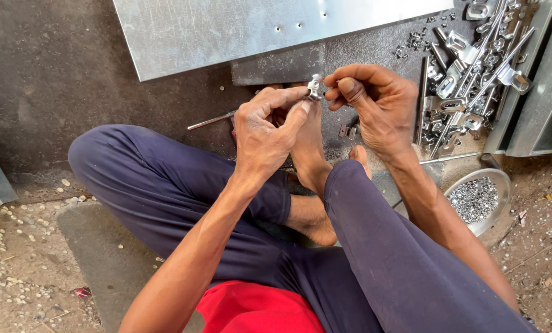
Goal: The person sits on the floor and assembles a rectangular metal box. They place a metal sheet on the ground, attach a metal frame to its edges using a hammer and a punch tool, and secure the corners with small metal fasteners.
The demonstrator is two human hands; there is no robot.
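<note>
I sit cross-legged on the ground in dark blue trousers, both hands raised in front of me. My left hand [265, 128] pinches a small shiny metal fitting [315, 86] between thumb and forefinger. My right hand [373, 103] meets it from the right, its fingertips closed on the same fitting. What the fingers do to the part is too small to make out.
A large galvanised metal sheet [226, 31] lies ahead on the dark floor. At the right lies a pile of metal latches and rods [473, 80] with scattered screws. A round metal bowl of small screws [476, 200] stands by my right knee. A thin tool [211, 121] lies behind my left hand.
</note>
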